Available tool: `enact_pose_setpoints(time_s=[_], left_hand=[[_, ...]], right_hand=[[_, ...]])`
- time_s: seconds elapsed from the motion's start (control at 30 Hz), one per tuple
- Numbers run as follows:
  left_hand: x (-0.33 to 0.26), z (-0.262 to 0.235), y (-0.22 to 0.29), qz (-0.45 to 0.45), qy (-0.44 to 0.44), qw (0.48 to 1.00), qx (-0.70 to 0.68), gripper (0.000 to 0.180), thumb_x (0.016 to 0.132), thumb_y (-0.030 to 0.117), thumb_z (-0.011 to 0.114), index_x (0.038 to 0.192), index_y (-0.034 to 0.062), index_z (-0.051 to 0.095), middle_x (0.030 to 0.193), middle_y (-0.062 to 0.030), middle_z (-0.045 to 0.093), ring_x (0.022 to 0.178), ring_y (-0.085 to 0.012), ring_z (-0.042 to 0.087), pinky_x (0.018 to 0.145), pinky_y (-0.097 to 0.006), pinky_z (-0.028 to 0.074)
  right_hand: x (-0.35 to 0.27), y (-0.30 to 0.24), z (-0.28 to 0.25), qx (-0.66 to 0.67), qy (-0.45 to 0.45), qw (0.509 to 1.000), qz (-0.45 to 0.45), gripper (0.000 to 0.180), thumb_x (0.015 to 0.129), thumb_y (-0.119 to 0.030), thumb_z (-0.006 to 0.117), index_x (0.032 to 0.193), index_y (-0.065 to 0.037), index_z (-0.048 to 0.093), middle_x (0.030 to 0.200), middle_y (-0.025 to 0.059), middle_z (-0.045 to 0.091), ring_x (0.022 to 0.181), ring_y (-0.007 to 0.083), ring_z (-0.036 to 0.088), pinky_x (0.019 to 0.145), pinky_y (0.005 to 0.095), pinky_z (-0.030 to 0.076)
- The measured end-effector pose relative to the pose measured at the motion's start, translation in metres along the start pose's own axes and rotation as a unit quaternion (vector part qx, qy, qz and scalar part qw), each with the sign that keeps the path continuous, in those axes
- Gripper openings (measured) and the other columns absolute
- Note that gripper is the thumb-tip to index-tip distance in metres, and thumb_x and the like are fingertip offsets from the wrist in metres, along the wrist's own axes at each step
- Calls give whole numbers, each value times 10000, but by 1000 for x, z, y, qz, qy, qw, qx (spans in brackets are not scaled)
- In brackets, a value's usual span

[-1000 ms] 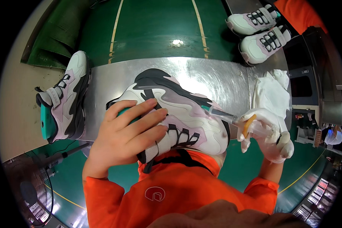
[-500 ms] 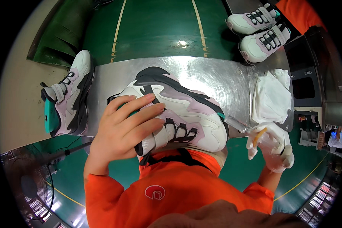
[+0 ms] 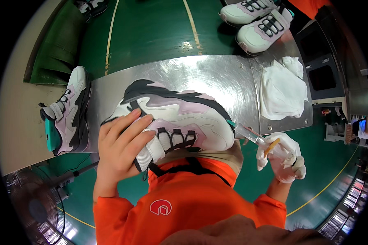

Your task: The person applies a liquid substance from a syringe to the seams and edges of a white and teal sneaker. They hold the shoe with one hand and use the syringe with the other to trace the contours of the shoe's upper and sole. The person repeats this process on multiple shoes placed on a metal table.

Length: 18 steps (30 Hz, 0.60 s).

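A white and pale purple sneaker with a black sole lies tilted over the metal table's near edge, toe to the right, sole edge facing away. My bare left hand grips it at the heel and ankle opening, fingers spread over the upper and strap. In a white glove, my right hand is closed round a clear syringe with a yellowish flange. Its green tip meets the seam between upper and sole at the toe; whether anything comes out is too small to see.
A matching sneaker with a green insert stands at the left. Two more sneakers sit at the far right. A folded white cloth lies on the metal table. At the lower left is a fan.
The whole view has turned and shifted, so most things sit further left. The sneaker stays in my left hand, and the syringe tip is still at the toe seam.
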<state>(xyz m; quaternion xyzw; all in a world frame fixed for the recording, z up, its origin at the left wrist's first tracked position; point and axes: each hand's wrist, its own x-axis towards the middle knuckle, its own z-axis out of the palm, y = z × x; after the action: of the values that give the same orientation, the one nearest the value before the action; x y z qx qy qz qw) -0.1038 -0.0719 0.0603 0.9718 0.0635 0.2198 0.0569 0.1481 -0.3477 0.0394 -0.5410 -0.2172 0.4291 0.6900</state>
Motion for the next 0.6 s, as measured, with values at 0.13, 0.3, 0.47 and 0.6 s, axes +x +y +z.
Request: enact_pose_setpoints(time_s=[0.13, 0.3, 0.47, 0.6], left_hand=[[-11, 5, 25, -29, 9, 999, 41, 292, 805, 273, 674, 1044, 107, 652, 1192, -87, 691, 1131, -287, 637, 840, -345, 418], [-30, 14, 56, -51, 13, 992, 115, 355, 806, 278, 697, 1087, 76, 620, 1208, -127, 677, 1123, -319, 639, 844, -358, 418], [-38, 20, 74, -63, 22, 987, 148, 431, 783, 272, 736, 1134, 63, 600, 1228, -151, 662, 1118, -341, 636, 855, -369, 420], [-37, 26, 80, -63, 48, 985, 152, 440, 784, 284, 738, 1139, 58, 611, 1237, -155, 658, 1113, -335, 638, 834, -361, 424]], right_hand=[[-9, 18, -8, 57, 27, 997, -33, 1117, 471, -748, 743, 1104, 148, 528, 759, 236, 599, 538, 270, 574, 460, 349, 505], [-21, 41, -18, 155, 0, 987, -39, 1208, 433, -689, 825, 1194, 192, 505, 907, 278, 621, 708, 293, 614, 584, 365, 538], [-30, 51, -11, 210, 20, 977, -45, 1190, 497, -629, 821, 1253, 210, 449, 1024, 278, 595, 841, 330, 622, 621, 404, 564], [-36, 56, -3, 230, 39, 971, -48, 1142, 517, -591, 813, 1251, 207, 453, 1024, 236, 585, 895, 318, 617, 624, 394, 567]])
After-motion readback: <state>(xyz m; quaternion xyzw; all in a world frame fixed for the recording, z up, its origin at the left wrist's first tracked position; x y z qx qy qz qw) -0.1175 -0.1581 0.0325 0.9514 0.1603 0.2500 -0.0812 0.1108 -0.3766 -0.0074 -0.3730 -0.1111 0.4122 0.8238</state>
